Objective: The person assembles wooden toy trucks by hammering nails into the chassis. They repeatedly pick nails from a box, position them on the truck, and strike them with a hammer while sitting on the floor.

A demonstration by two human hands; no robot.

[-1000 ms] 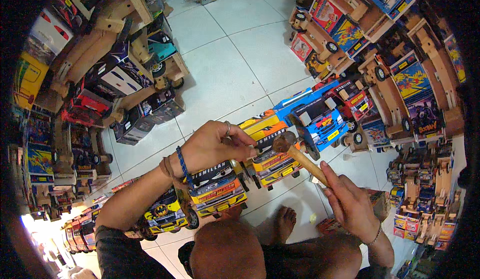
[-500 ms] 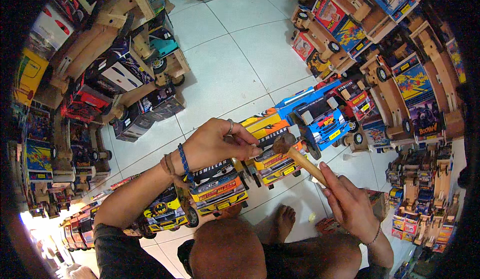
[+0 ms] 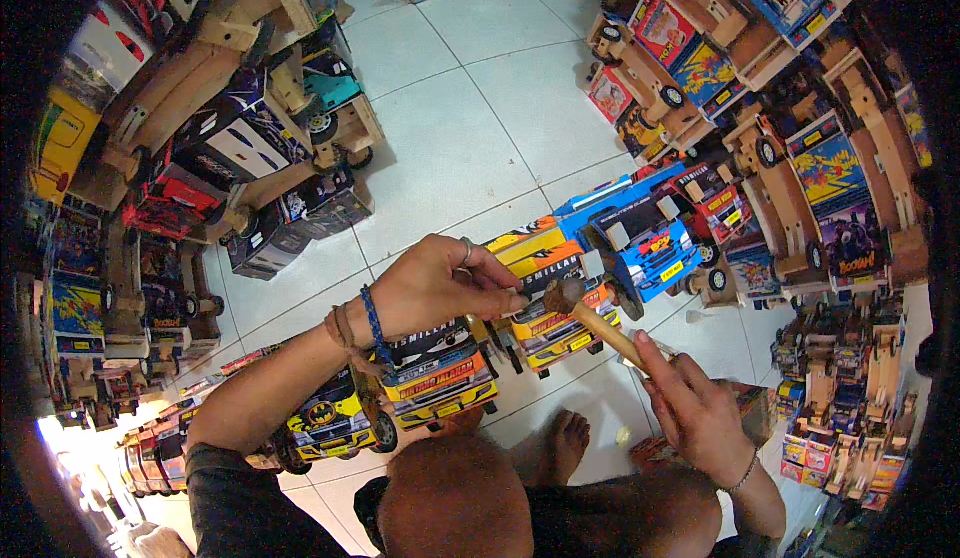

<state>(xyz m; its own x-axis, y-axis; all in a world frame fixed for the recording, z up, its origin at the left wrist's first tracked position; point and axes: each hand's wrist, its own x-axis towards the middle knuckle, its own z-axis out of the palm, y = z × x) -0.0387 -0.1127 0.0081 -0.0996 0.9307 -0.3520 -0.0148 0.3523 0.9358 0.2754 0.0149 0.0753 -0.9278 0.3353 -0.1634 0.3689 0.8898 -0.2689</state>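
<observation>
While our left hand (image 3: 430,283) pinches something too small to identify atop the orange-and-yellow painted wooden toy truck (image 3: 545,293) on the floor, our right hand (image 3: 695,413) grips a wooden-handled hammer (image 3: 590,318) just beside the truck; striking next demands careful aim.

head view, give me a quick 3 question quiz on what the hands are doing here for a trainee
1. True or false: the right hand grips a wooden-handled hammer.
2. What does the left hand pinch at? A) orange toy truck B) a blue truck C) the floor
3. Fill in: the left wrist wears a ____ beaded bracelet.

Key: 1 true; 2 A; 3 blue
</observation>
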